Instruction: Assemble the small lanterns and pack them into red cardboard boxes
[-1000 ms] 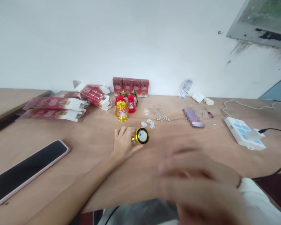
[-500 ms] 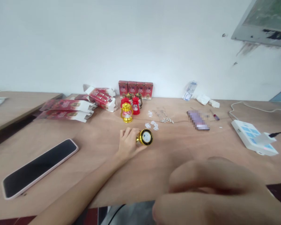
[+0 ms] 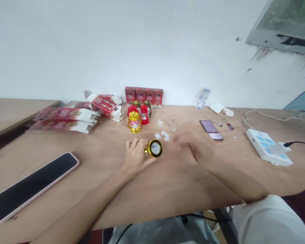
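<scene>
My left hand (image 3: pixel 136 154) is closed around a small gold lantern (image 3: pixel 156 148), tipped so that its round base with a white centre faces me. To its right, my right hand (image 3: pixel 195 144) is smeared by motion above the table, and its fingers cannot be made out. Small white plastic pieces (image 3: pixel 165 135) lie just beyond the held lantern. Metal bits (image 3: pixel 173 124) lie behind the right hand, partly hidden by it. Another gold lantern (image 3: pixel 134 122) stands upright behind my left hand, with red lanterns (image 3: pixel 144 115) and dark bronze ones (image 3: pixel 147 104) around it.
Several red boxes (image 3: pixel 139 96) stand against the wall. Opened flat cartons (image 3: pixel 66 118) lie left. A large black phone (image 3: pixel 30 186) is at front left, a smaller phone (image 3: pixel 211 130) at right. Beyond it are a screwdriver (image 3: pixel 229 126) and a white power strip (image 3: pixel 266 145) with cables.
My right hand has moved from close in front of the camera out over the table, near the metal bits. The left hand still holds the lantern. The view has shifted slightly.
</scene>
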`<action>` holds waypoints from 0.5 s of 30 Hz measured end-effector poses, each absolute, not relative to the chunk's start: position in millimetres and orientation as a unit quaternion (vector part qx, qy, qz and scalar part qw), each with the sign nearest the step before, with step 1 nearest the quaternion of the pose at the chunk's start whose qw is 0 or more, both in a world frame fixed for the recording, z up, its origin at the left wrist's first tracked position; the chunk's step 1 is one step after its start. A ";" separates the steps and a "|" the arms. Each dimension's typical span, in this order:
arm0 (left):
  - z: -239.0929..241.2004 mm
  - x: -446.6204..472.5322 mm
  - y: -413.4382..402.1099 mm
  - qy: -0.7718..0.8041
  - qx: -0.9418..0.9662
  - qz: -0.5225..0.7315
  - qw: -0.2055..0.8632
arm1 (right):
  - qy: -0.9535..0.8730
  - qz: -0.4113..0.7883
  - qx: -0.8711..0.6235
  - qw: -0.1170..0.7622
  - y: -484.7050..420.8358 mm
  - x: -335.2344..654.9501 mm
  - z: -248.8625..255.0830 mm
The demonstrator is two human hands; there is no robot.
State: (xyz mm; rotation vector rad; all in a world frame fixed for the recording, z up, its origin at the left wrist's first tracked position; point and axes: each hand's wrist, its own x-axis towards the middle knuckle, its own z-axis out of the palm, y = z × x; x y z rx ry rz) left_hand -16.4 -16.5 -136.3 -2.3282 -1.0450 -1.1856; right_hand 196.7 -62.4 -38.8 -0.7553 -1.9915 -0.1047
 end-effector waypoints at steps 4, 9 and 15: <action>-139.4 -16.5 -14.1 -0.373 -0.815 -0.415 0.153 | -0.816 -0.101 -0.503 0.267 40.0 215.4 -75.8; -142.9 -18.3 -12.3 -0.371 -0.816 -0.417 0.152 | -0.806 -0.080 -0.582 0.072 85.7 235.6 -122.5; -141.3 -18.0 -12.2 -0.374 -0.812 -0.419 0.156 | -0.810 -0.105 -0.575 0.038 86.2 226.8 -132.6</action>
